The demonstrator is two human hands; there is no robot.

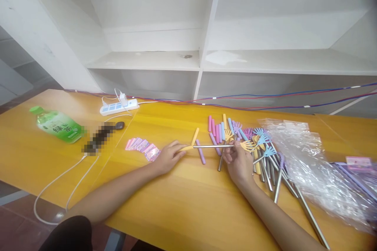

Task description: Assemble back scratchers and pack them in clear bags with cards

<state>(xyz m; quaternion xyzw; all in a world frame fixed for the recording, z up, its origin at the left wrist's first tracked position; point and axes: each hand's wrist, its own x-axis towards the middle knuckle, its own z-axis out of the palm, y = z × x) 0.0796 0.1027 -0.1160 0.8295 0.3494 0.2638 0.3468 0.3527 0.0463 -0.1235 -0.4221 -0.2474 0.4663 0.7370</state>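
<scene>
A back scratcher with a metal rod [212, 146] and yellow handle [186, 148] is held level between my two hands. My left hand [170, 157] is closed around the handle end. My right hand [240, 162] pinches the rod's other end, close to a yellow hand-shaped head [248, 146] that seems to belong to it. Under the rod lies a purple handle tube [200, 152], with a yellow tube [195, 136] just behind. Right of my right hand is a pile of scratchers with blue heads [263, 138] and bare metal rods, partly hidden by that hand.
Pink and purple tubes [213, 125] lie behind the pile. Clear plastic bags [312, 172] cover the right side. Small printed cards [144, 147] fan out left. Farther left are a green bottle [59, 125], a power strip [119, 107] and a white cable [48, 188]. Shelving [203, 59] stands behind.
</scene>
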